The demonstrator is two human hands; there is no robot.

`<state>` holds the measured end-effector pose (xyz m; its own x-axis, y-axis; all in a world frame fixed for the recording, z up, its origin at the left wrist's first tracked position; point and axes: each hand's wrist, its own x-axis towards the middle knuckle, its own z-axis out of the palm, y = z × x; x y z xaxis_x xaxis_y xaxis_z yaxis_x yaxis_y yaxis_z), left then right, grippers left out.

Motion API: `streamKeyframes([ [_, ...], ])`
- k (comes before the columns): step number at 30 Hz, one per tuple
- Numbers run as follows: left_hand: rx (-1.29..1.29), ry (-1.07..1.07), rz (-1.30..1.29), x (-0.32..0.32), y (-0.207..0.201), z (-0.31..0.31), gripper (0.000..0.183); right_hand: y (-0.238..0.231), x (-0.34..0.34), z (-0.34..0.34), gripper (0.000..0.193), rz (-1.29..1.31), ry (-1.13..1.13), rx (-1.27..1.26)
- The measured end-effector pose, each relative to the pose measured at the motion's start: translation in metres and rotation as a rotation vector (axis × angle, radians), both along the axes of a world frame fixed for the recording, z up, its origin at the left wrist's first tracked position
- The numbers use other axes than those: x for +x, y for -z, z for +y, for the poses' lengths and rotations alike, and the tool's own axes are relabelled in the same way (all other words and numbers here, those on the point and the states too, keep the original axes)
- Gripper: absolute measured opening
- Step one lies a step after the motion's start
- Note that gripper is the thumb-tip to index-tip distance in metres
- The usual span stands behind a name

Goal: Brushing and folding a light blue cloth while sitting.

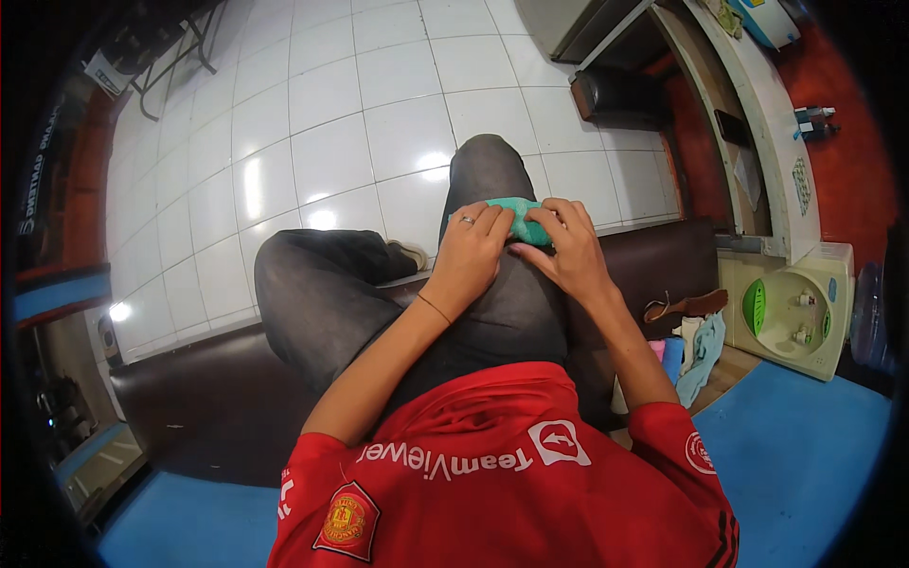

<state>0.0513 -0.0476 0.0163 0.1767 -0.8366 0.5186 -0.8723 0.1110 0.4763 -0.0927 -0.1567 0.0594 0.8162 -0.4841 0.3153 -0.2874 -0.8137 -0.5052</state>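
A small green cloth (524,225), bunched or rolled up, rests on my right thigh just behind the knee. My left hand (469,251), with a ring on one finger, presses its curled fingers onto the cloth's left part. From the other side my right hand (573,254) pinches the cloth's right part between thumb and fingers. Both hands hide much of the cloth, so its exact fold cannot be made out. The dark trousers (502,312) lie beneath it.
I sit on a dark brown padded bench (208,407). To my right lie a brown strap-like item (689,305) and several rolled cloths (701,355), near a cream water dispenser (800,312). A black stool (620,97) and a shelf with a phone (730,127) stand farther off.
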Motion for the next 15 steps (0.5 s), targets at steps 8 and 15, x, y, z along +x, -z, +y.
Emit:
streamKeyframes([
  [8, 0.251, 0.151, 0.174, 0.03, 0.007, -0.035, 0.009, 0.029, 0.005, -0.028, 0.027, 0.01, 0.024, 0.059],
  [15, 0.216, 0.172, 0.186, 0.048, 0.018, -0.035, 0.011, 0.021, 0.022, -0.04, 0.049, 0.337, 0.244, 0.705],
])
